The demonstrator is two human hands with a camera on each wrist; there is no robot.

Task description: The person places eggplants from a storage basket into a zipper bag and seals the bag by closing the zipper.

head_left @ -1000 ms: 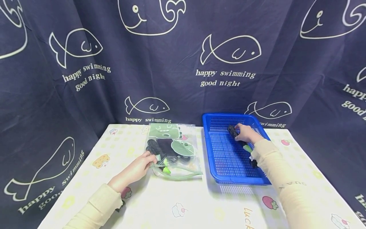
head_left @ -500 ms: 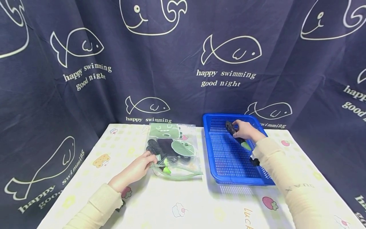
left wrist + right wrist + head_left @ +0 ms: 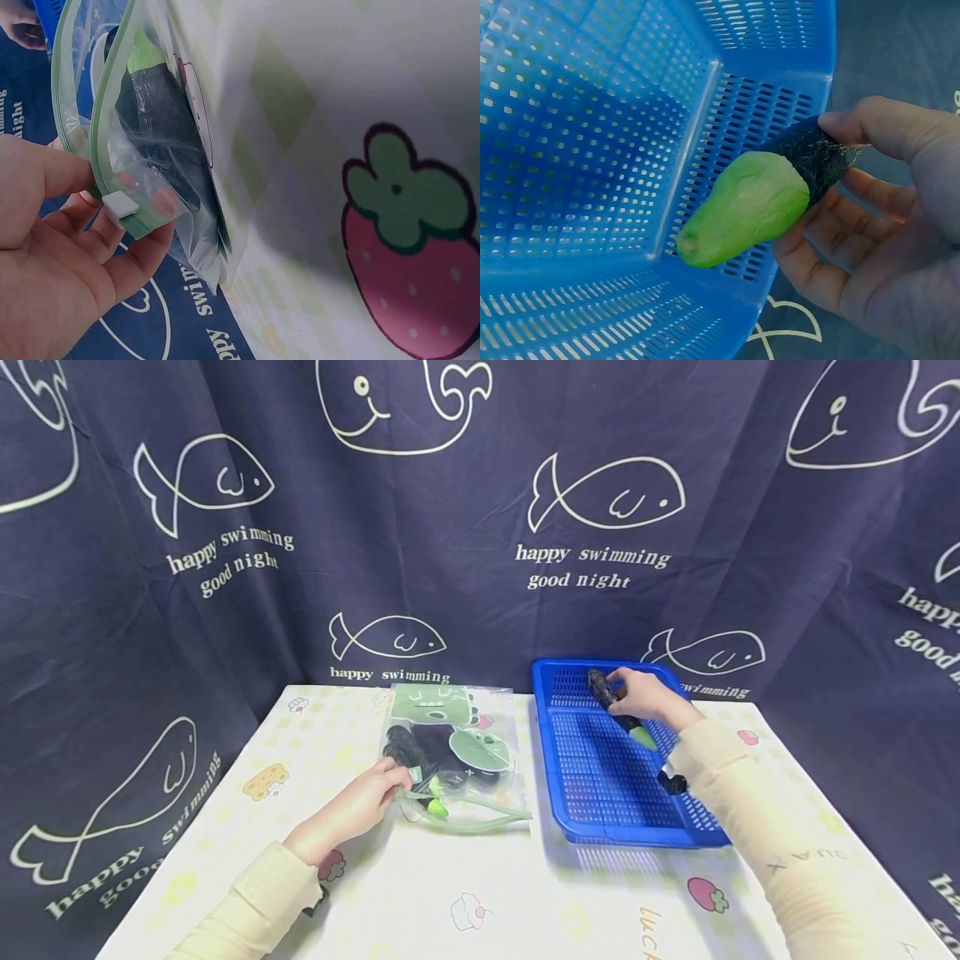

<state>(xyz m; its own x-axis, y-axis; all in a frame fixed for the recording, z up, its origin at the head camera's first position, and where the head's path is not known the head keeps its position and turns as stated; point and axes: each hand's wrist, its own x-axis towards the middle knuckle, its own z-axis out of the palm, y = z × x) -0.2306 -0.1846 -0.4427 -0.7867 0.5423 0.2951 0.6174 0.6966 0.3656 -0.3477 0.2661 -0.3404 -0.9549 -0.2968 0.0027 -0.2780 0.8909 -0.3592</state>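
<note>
My right hand (image 3: pixel 643 695) grips a dark eggplant (image 3: pixel 602 687) with a bright green stem end, over the far part of a blue plastic basket (image 3: pixel 553 768). In the right wrist view the green end (image 3: pixel 742 210) points down into the basket, thumb and fingers around the dark body. My left hand (image 3: pixel 367 789) pinches the corner of a clear zip bag (image 3: pixel 495 700) beside its white slider (image 3: pixel 120 204). The bag lies printed side up, its mouth gaping toward me. Inside lies another dark eggplant (image 3: pixel 161 105) with a green end.
A pale patterned cloth (image 3: pixel 420 893) covers the table. Behind it hangs a dark blue curtain (image 3: pixel 480 602) with fish drawings, close to the basket's far rim. The basket stands right of the bag with a narrow gap between them.
My right hand has shifted the eggplant a little up and away, toward the basket's far left corner. The left hand and the bag have stayed in place.
</note>
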